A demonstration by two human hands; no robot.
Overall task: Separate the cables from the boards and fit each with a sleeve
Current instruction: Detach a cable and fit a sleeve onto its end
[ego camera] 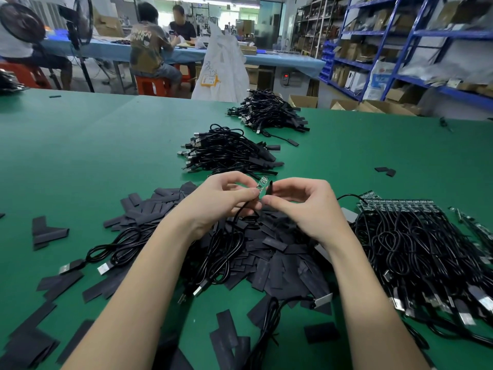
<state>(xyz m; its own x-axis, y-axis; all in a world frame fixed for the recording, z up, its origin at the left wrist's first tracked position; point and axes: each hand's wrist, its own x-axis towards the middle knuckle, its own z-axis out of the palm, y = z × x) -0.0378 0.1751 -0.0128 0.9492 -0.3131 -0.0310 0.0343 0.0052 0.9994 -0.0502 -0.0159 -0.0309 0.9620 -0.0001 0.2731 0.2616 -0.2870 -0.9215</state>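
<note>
Black sleeve pinched in right hand, left hand gripping small board (cable attached)

Green table in foreground. Behind, long blue table, two people seated on red stools. Blue shelves at right, cardboard boxes on floor. Black fan at left.

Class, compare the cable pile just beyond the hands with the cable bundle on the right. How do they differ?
The pile has black sleeves on its cable ends; the bundle shows bare green boards. The pile's plugs point left and away; the bundle's plugs lie toward the near edge. The bundle spreads wider. Both are black cables with metal plugs on the green table.
</note>
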